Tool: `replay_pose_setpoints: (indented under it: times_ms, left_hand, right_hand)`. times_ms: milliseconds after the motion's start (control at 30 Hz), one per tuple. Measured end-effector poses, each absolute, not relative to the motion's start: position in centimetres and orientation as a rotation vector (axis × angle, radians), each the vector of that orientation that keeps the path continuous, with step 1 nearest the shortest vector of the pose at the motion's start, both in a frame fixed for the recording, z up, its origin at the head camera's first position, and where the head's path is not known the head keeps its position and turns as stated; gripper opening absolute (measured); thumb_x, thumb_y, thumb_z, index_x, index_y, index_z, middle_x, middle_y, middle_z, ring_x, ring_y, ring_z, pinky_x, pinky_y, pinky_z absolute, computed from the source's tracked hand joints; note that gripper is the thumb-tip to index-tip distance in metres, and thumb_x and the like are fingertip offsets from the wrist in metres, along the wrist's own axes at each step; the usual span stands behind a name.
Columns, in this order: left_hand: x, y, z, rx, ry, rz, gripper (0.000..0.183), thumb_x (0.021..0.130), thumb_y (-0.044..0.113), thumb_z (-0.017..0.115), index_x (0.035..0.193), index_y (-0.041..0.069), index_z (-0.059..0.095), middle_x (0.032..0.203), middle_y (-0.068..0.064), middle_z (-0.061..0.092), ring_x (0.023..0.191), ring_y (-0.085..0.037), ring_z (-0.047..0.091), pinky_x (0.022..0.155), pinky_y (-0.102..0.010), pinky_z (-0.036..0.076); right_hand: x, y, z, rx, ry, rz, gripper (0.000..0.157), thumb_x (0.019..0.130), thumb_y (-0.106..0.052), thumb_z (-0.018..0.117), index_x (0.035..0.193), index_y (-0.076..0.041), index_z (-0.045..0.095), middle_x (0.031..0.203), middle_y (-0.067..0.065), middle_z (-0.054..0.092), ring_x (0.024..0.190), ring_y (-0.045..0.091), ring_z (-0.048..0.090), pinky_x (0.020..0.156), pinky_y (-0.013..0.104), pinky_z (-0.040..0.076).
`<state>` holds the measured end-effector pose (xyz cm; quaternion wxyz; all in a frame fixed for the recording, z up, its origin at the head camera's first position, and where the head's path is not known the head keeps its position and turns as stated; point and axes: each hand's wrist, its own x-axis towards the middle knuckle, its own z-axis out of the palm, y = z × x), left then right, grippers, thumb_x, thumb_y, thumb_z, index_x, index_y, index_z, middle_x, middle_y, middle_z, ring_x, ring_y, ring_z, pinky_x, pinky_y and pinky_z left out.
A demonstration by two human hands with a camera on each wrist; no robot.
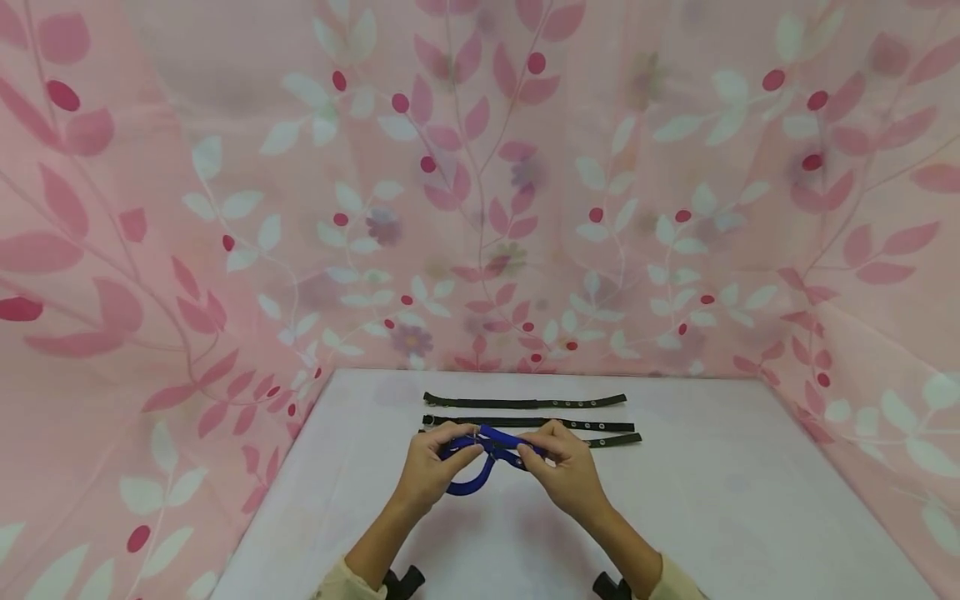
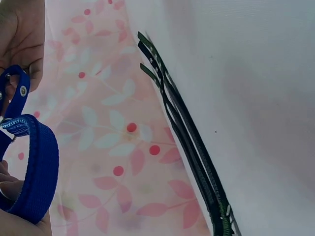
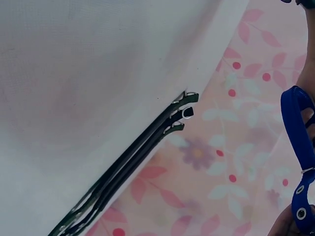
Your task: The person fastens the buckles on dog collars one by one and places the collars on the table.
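A white table [image 1: 720,500] with a smooth top stands before hanging pink fabric [image 1: 480,167], printed with leaves and red dots, which also covers both sides. On the table, behind the hands, lie three flat dark straps with metal eyelets [image 1: 525,422], side by side and almost parallel. The blue woven strap with silver-rimmed eyelets [image 2: 43,169] is bent in a wide loop, and a narrower part passes through small metal hardware. It is held above the table, between the two hands: the left hand [image 1: 435,465] pinches it at the looped side, the right hand [image 1: 567,473] pinches it at the other side, thumb against fingers.
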<state>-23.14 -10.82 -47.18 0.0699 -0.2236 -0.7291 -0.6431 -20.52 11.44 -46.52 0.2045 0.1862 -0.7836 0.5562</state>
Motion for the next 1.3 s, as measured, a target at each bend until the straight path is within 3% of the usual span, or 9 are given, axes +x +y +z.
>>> replay_pose_setpoints:
  times_ms: [200, 433, 567, 800, 1033, 1300]
  left_hand:
    - [-23.1, -10.9, -47.1, -0.743, -2.204, -1.874, 0.025, 0.087, 0.018, 0.077, 0.11, 0.009, 0.075, 0.099, -0.007, 0.073, 0.088, -0.018, 0.067, 0.077, -0.026, 0.057]
    - [-23.1, -11.4, -46.9, -0.727, -2.2, -1.928, 0.026, 0.084, 0.01, 0.078, 0.109, 0.004, 0.075, 0.099, -0.011, 0.072, 0.088, -0.012, 0.067, 0.078, -0.024, 0.057]
    - [-23.1, -11.6, -46.5, -0.774, -2.193, -1.94, 0.027, 0.084, 0.006, 0.077, 0.111, 0.0, 0.073, 0.101, -0.016, 0.072, 0.088, -0.013, 0.068, 0.078, -0.025, 0.058]
    - [-22.9, -11.6, -46.2, -0.792, -2.239, -1.892, 0.028, 0.083, 0.013, 0.08, 0.109, 0.003, 0.075, 0.1, -0.012, 0.073, 0.09, -0.014, 0.067, 0.077, -0.025, 0.057]
    - [-22.8, -11.4, -46.4, -0.714, -2.244, -1.985, 0.029, 0.082, 0.012, 0.081, 0.108, 0.002, 0.074, 0.103, -0.015, 0.074, 0.091, -0.02, 0.071, 0.08, -0.025, 0.058]
    - [-23.3, -11.2, -46.5, -0.697, -2.138, -2.079, 0.025, 0.084, 0.008, 0.078, 0.107, -0.001, 0.073, 0.095, -0.012, 0.074, 0.084, -0.015, 0.069, 0.073, -0.025, 0.057]
  right_hand:
    - [-20.6, 11.5, -47.0, 0.562, -2.153, 1.518, 0.01, 0.086, -0.009, 0.076, 0.095, -0.012, 0.079, 0.081, -0.004, 0.058, 0.076, 0.008, 0.052, 0.06, 0.021, 0.049]
    - [-20.6, 11.2, -47.4, 0.608, -2.19, 1.502, 0.012, 0.085, -0.001, 0.075, 0.095, -0.006, 0.079, 0.08, 0.0, 0.059, 0.074, 0.011, 0.052, 0.058, 0.02, 0.047]
    - [-20.0, 10.9, -45.9, 0.662, -2.169, 1.492, 0.012, 0.083, 0.005, 0.073, 0.093, 0.0, 0.078, 0.078, 0.004, 0.059, 0.072, 0.009, 0.051, 0.055, 0.02, 0.045]
    - [-19.1, 10.8, -44.2, 0.728, -2.151, 1.502, 0.012, 0.082, 0.009, 0.071, 0.092, 0.004, 0.076, 0.077, 0.005, 0.058, 0.07, 0.004, 0.048, 0.053, 0.02, 0.044]
    - [-20.6, 10.9, -47.3, 0.718, -2.138, 1.514, 0.015, 0.084, 0.007, 0.072, 0.096, -0.001, 0.077, 0.081, 0.005, 0.06, 0.071, 0.005, 0.051, 0.053, 0.021, 0.046]
    - [-21.1, 10.6, -47.8, 0.694, -2.12, 1.549, 0.016, 0.093, -0.007, 0.068, 0.106, -0.012, 0.075, 0.1, 0.002, 0.066, 0.084, 0.007, 0.056, 0.063, 0.022, 0.051]
